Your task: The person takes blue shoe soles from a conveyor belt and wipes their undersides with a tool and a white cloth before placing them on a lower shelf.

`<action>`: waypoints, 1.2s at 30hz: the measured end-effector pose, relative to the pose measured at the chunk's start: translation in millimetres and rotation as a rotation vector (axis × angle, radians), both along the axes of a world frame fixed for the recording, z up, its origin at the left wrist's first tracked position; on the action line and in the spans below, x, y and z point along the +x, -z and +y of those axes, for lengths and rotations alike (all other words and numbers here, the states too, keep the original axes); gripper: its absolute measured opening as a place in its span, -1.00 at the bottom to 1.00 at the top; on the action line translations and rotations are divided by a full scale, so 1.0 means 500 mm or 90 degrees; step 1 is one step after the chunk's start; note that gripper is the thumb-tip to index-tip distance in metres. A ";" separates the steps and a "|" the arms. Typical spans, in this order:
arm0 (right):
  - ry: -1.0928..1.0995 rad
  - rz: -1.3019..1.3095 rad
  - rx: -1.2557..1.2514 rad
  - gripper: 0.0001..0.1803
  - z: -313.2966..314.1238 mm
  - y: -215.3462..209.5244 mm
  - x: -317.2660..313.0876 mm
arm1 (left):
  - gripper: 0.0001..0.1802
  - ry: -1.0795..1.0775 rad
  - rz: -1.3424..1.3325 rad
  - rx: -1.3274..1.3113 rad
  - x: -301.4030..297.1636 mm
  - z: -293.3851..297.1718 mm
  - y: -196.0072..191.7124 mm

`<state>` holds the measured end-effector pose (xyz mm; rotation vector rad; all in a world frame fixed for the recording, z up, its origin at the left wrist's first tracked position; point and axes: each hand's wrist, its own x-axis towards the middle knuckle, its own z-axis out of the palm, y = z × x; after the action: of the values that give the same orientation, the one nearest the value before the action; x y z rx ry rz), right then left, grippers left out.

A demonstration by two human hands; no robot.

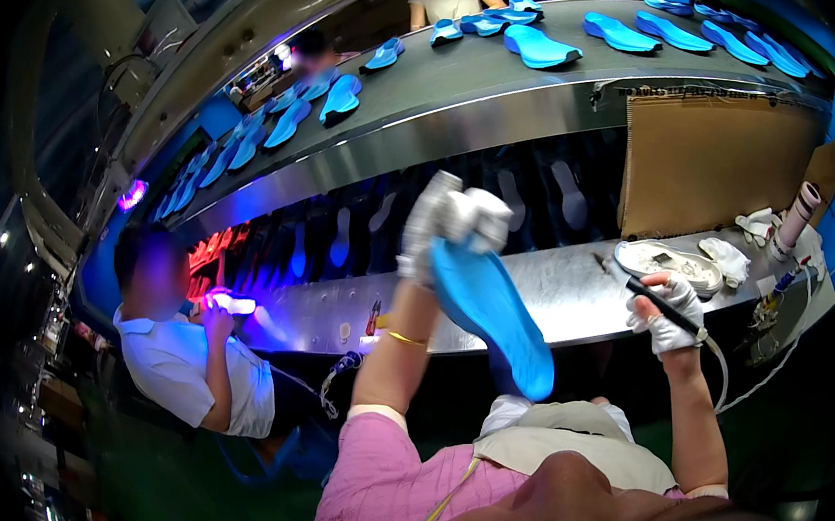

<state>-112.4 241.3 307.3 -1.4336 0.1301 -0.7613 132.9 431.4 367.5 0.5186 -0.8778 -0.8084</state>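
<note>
In the head view, the left hand (457, 219), in a white glove, is raised near the middle of the frame, its fingers closed on the upper end of a blue sole (497, 318). The sole slants down toward the lower centre, clear of the metal bench (555, 294). The hand is blurred, so I cannot tell exactly how the fingers sit.

At right of centre, the right hand (669, 310), also gloved but with bare fingertips showing, is wrapped around a black-handled tool (639, 289). A pale tube (721, 375) hangs from its back end, and its tip points up and left, beside a white dish (711, 279). Tool and sole are well apart.

To handle this well, I would grip the sole firmly by its end, without bending it, and steady it before bringing the tool near. A light hold on the handle should give better control, with the tube hanging free of the forearm. The tip is best turned away from the bare fingertips, and the dish left unknocked.
</note>
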 end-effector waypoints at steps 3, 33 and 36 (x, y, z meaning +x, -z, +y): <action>-0.078 0.081 0.057 -0.75 0.033 0.008 -0.008 | -0.31 0.256 0.293 0.060 -0.072 -0.053 0.179; 0.050 -0.038 -0.648 -0.94 0.098 0.032 0.029 | -0.04 0.011 0.499 0.194 -0.217 -0.097 0.265; 0.023 -0.031 -0.574 -0.95 0.074 0.016 0.021 | -0.04 -0.003 0.507 0.206 -0.217 -0.094 0.249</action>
<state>-101.8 278.5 299.3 -2.2597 -0.2625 -0.9358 24.6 384.6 242.9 0.4222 -0.0102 -1.0499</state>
